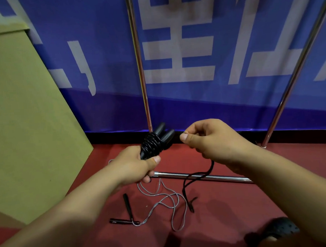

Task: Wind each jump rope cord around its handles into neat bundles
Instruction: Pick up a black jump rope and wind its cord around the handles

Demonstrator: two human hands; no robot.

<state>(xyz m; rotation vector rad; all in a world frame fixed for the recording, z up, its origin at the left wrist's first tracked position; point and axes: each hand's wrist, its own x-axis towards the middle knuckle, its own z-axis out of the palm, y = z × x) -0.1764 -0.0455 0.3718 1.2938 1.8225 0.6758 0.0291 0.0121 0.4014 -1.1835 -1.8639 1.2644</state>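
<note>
A pair of black plastic jump rope handles is gripped in the left hand, fingers curled tight round the black cord coils already wound about them. At three o'clock from the bundle, the loose black cord tail is pinched between thumb and forefinger of the right hand, the slack hanging in a loop toward six o'clock.

The remaining turns are best laid under steady tension, each coil set snug beside the last, with the bundle held firm so nothing slips; the end would then be tucked under a wrap.

A second rope, a grey wire cord with slim black stick handles, lies unwound on the red floor at six o'clock, still to be bundled. Room is judged tightest at twelve o'clock, where a chrome upright pole and a blue printed banner stand just behind the hands. A chrome floor bar runs beneath, and a tan cardboard panel closes off nine o'clock.
</note>
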